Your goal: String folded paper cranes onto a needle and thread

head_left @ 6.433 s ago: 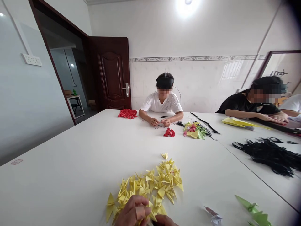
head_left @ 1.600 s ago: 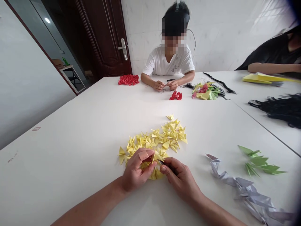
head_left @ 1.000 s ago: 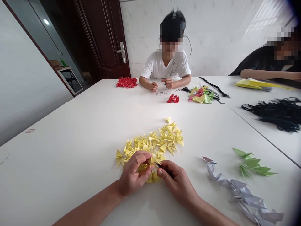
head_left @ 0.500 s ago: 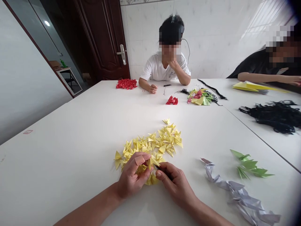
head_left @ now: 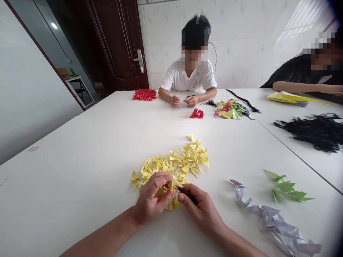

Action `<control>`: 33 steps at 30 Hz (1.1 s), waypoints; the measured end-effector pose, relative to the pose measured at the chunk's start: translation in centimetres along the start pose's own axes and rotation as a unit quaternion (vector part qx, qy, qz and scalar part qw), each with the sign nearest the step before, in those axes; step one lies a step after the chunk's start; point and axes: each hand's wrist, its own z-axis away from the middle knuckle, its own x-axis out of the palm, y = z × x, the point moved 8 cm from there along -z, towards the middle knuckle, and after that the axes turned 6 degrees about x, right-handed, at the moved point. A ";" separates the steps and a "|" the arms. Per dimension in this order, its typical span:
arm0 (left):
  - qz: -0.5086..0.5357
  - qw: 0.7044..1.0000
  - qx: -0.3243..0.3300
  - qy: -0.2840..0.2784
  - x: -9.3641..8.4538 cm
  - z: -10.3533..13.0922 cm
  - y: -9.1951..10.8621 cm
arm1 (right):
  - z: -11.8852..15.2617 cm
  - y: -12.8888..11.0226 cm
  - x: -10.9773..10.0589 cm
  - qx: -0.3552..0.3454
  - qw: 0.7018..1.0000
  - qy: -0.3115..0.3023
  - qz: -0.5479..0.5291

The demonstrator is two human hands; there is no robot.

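My left hand (head_left: pixel 152 196) is closed, pinching a folded yellow paper crane (head_left: pixel 174 183) between thumb and fingers; a tan bandage (head_left: pixel 160 181) wraps one of its fingers. In my right hand (head_left: pixel 199 207) is a dark-handled tool (head_left: pixel 192 198) with a thin metal tip, which points at the crane and seems to touch it. The rest of the tool is hidden by my fingers. Just beyond both hands lies a loose pile of yellow paper cranes (head_left: pixel 167 165), and some of them show beneath my hands.
On the white table (head_left: pixel 80 178), strung white paper cranes (head_left: pixel 278 221) and green paper cranes (head_left: pixel 288 187) lie at right. Black cords (head_left: pixel 313 132) are farther back. Across sits a person (head_left: pixel 187 78) near red cranes (head_left: pixel 144 94) and multicoloured ones (head_left: pixel 230 109). Another person (head_left: pixel 294 73) is at far right.
The person across has lowered a hand from the face to the table, beside the other hand. My hands, the crane and the tool hold nearly the same position.
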 end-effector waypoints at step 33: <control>-0.038 0.999 0.034 0.015 -0.3 -0.1 0.7 | -0.3 0.6 0.7 -0.006 0.999 -0.017 -0.027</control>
